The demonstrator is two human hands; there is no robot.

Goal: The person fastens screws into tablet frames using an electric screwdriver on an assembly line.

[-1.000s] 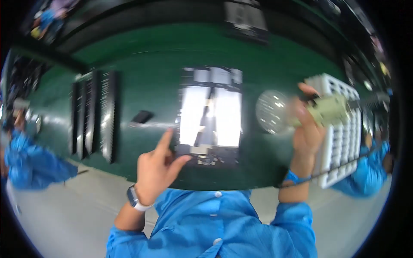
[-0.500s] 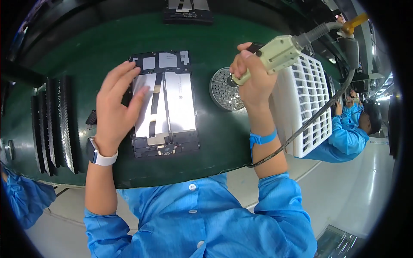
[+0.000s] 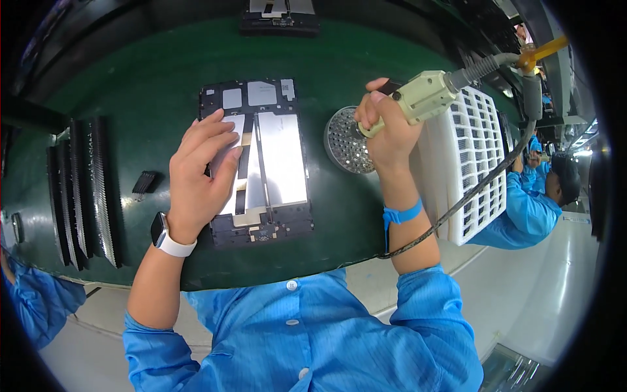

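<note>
An opened tablet (image 3: 277,163) lies on the green bench, its silver plate and dark frame facing up. My left hand (image 3: 202,173) rests on its left side, fingers stretched over the silver plate and a thin black flex cable (image 3: 245,163). My right hand (image 3: 395,134) is wrapped round a pale green electric screwdriver (image 3: 428,97). The screwdriver's nose points down-left over a round metal dish (image 3: 343,147) with a perforated top and small shiny bits, probably screws. Its bit is hidden, so I cannot tell whether it touches the dish.
A white slotted rack (image 3: 480,163) stands at the right, crossed by a dark cord (image 3: 467,189). Several black toothed strips (image 3: 98,189) stand at the left beside a small black part (image 3: 147,183). Another tablet (image 3: 281,23) lies at the far edge. Co-workers in blue sit at both sides.
My left hand has moved right, further over the tablet, uncovering more of the small black part. The tablet appears slightly further right. My right hand has dropped a little with the screwdriver.
</note>
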